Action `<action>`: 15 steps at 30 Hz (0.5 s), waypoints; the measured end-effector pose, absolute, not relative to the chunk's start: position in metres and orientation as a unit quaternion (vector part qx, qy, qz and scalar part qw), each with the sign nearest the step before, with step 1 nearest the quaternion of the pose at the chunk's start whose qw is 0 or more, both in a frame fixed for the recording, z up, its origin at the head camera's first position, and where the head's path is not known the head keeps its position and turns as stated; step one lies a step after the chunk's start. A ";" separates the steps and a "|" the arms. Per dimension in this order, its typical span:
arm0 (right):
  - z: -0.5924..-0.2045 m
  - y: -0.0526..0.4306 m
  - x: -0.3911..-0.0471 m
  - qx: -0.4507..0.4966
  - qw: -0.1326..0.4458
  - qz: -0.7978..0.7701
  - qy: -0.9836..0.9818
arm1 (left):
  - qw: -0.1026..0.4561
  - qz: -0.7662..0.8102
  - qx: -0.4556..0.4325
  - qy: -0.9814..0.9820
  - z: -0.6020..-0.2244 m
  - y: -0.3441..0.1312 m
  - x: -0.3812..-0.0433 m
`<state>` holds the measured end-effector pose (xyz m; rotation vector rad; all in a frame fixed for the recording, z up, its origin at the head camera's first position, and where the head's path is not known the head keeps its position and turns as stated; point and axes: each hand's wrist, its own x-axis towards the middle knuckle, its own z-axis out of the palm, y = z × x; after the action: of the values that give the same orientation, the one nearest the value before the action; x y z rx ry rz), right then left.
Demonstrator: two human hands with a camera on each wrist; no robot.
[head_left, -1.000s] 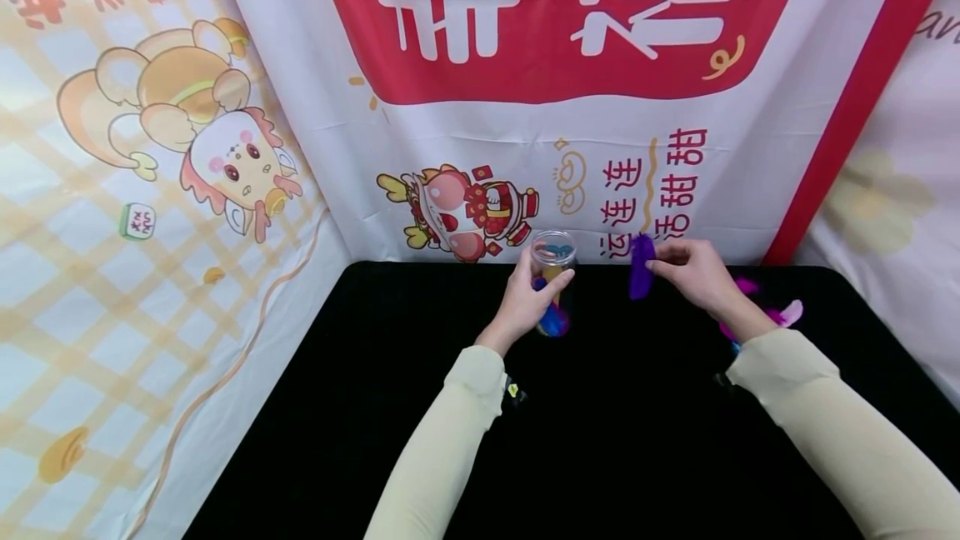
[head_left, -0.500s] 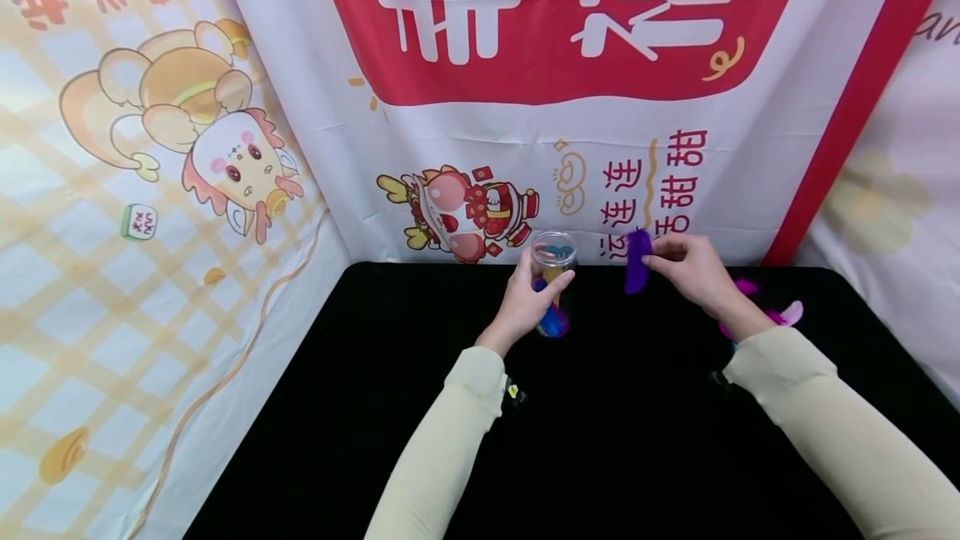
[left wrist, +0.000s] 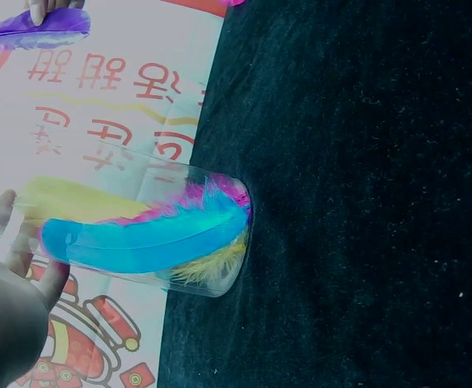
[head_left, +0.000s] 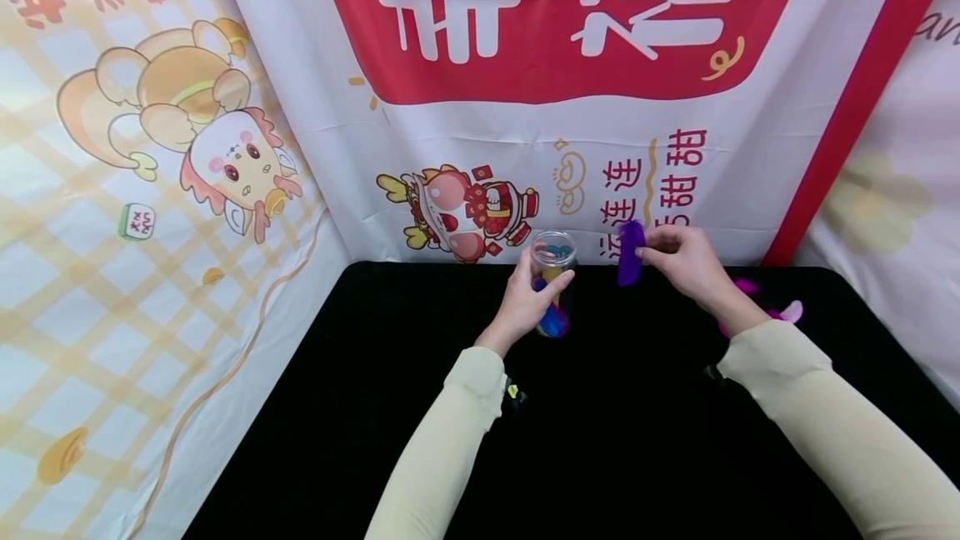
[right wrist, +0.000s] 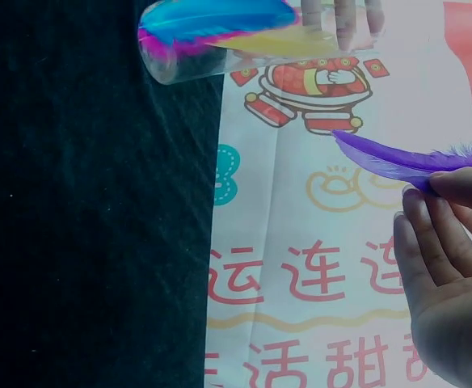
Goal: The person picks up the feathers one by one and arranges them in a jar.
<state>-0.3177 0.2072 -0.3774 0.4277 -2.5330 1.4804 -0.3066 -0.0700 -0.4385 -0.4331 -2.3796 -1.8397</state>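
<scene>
Evidently, both hands are occupied. By the left hand (head_left: pixel 522 298) a clear jar (head_left: pixel 555 253) is gripped around its upper part, the thumb being laid across the near side. The jar is held upright with its uncovered mouth upward, probably so that it is steadied and its contents are not spilled. Below the left hand's fingers, inside the jar, a blue feather (left wrist: pixel 147 241) and a yellow feather (left wrist: pixel 82 198) can be seen, together with some magenta. Whether the jar's weight is carried by the tabletop (head_left: pixel 600 440) cannot be told with certainty.

By the right hand (head_left: pixel 693 269) a purple feather (head_left: pixel 631 255) is pinched narrowly between thumb and fingertips, on the side facing the jar, apart from it. Such a light hold is presumably chosen because a feather is easily crushed. To the right of the right hand, past its wrist, loose pink feathers (head_left: pixel 791 312) are lying; their number cannot be counted.
</scene>
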 end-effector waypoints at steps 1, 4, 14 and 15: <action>-0.376 0.207 -0.318 0.144 0.084 0.499 -0.851 | 0.055 -0.603 -0.143 -0.783 -0.438 -0.070 -0.307; -0.373 0.206 -0.318 0.146 0.084 0.490 -0.855 | 0.059 -0.606 -0.145 -0.780 -0.439 -0.069 -0.307; -0.367 0.201 -0.319 0.154 0.103 0.488 -0.853 | 0.050 -0.616 -0.146 -0.773 -0.440 -0.071 -0.307; -0.366 0.200 -0.319 0.155 0.103 0.490 -0.852 | 0.049 -0.616 -0.146 -0.773 -0.440 -0.071 -0.307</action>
<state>-0.3188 0.2001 -0.3663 0.4579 -2.5142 1.4447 -0.3068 -0.0707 -0.4397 -0.4448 -2.3544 -1.8763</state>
